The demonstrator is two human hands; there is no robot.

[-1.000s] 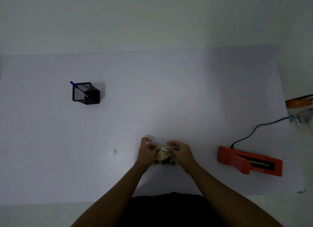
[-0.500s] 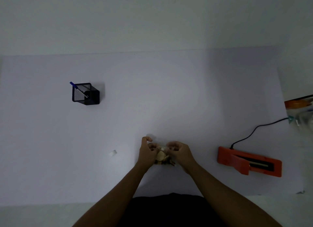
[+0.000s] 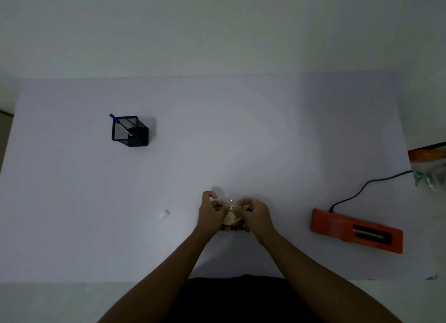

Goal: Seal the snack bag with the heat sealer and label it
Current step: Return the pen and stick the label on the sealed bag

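Observation:
A small clear snack bag (image 3: 231, 220) with pale round snacks sits on the white table near the front middle. My left hand (image 3: 210, 214) and my right hand (image 3: 256, 214) pinch its top edge from either side, fingers curled over the plastic. An orange heat sealer (image 3: 354, 231) with a black slot lies flat to the right, its black cord (image 3: 362, 190) running off to the right edge. A small white label (image 3: 164, 213) lies on the table left of my hands.
A black mesh pen holder (image 3: 129, 131) with a blue pen (image 3: 113, 117) stands at the back left. At the right edge, off the table sheet, sit an orange item and a clear plastic bag (image 3: 430, 175).
My hands have drawn a little closer together on the bag's top, bunching the plastic. Nothing else has moved.

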